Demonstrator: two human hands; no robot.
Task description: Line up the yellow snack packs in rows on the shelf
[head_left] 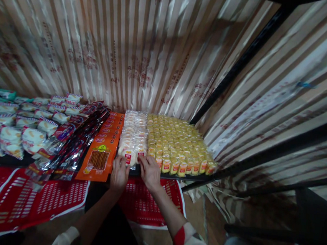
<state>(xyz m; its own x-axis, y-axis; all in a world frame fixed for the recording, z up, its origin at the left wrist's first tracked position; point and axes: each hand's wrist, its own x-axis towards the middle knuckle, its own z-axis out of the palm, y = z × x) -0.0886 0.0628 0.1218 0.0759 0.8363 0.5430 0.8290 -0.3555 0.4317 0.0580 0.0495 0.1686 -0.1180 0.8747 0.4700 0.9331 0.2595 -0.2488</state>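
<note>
Two rows of clear-wrapped, round white snack packets (135, 129) run back across the dark shelf. At their front edge, my left hand (119, 173) is closed at the left side of a white packet (128, 155) with a red label. My right hand (150, 172) pinches at the neighbouring red-labelled packet (141, 154), fingers bent. The undersides of both packets are hidden. Left of my left hand lies an orange pouch (99, 147) with brown sticks pictured on it. Yellow-wrapped snack packets (179, 143) stand in tight rows right of my right hand.
Dark shiny pouches (75, 141) lie stacked beside the orange one, with white snack bags (33, 139) farther left. Red baskets (40, 199) sit below the shelf edge. A black metal post (240, 68) slants up at the right, before striped sheeting (147, 47).
</note>
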